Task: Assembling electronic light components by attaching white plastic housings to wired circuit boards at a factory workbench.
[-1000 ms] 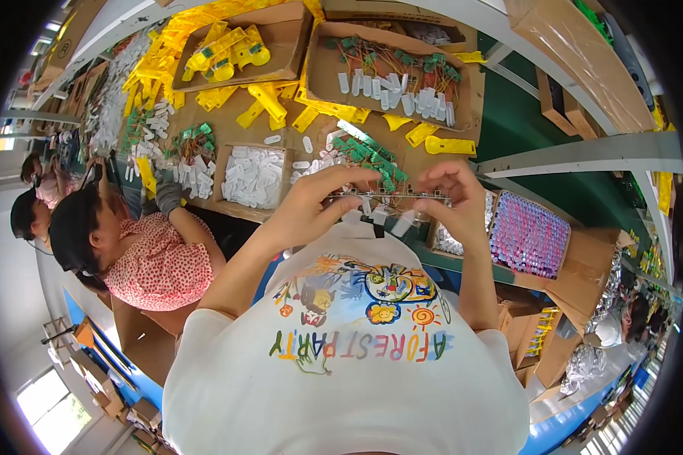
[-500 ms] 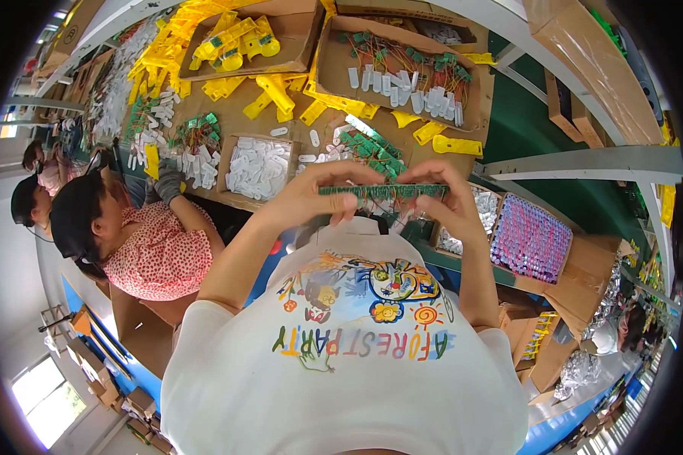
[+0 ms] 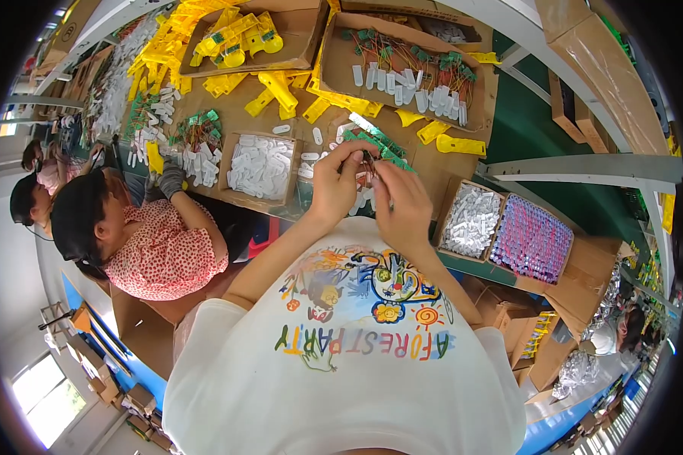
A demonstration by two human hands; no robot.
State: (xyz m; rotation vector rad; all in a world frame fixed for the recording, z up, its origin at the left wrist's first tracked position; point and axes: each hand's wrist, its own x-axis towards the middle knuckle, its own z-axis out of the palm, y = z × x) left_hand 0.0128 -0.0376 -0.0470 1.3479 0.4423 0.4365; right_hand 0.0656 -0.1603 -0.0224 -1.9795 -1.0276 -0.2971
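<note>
On the table (image 3: 524, 121), a cardboard sheet (image 3: 446, 167) lies beneath two trays side by side at its far edge: the left tray (image 3: 296, 54) holds plastic shells, the right tray (image 3: 338, 72) wired boards and tabs. Loose shells (image 3: 277, 91) lie along their near sides. Toward the near edge, a box of tabs (image 3: 258, 201) stands left of the left hand (image 3: 334, 186), with a wired bundle (image 3: 199, 133) just left of that. Circuit boards (image 3: 379, 136) lie just beyond both hands. Right of the right hand (image 3: 404, 205), at the near edge, a second tab box (image 3: 442, 216) adjoins a box of cylinders (image 3: 517, 275) on its right. A co-worker (image 3: 167, 254) is at the near edge, far left.
</note>
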